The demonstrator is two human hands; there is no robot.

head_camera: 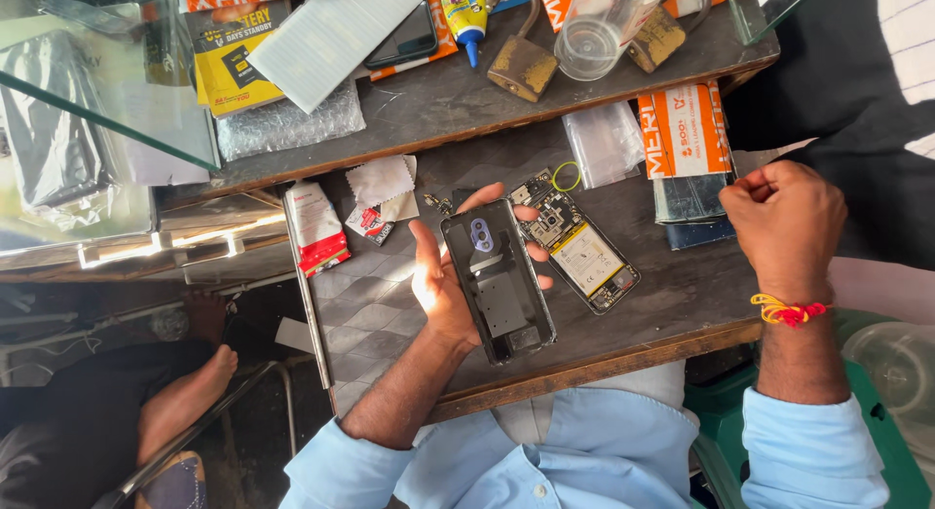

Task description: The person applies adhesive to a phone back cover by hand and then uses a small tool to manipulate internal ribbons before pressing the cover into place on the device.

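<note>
1. Lying at the far left of the desk [672, 304], well left of the phone back cover [499, 280], is one red-and-white pouch [317, 226]; just right of it sit one small red packet [370, 224] and one pale cleaning cloth [382, 180].
2. The left hand [443, 275] cradles the phone back cover from beneath, fingers spread along its edges, fingertips curling over the right side. The cover is dark, inner face up, camera opening at its top end.
3. Touching the cover's right edge, one opened phone body [579, 251] lies on the desk, its yellow-labelled battery showing. One yellow ring [566, 176] lies just above it.
4. Further right of the cover lie one clear plastic bag [604, 141] and one orange-and-white box [685, 129] on dark folded wallets.
5. The right hand [787, 222], well right of the cover, is curled into a loose fist above the desk edge; whether it pinches anything I cannot tell.
6. On the shelf above the cover: two rusty padlocks [521, 66], one glue tube [466, 12], one clear jar [592, 32].
</note>
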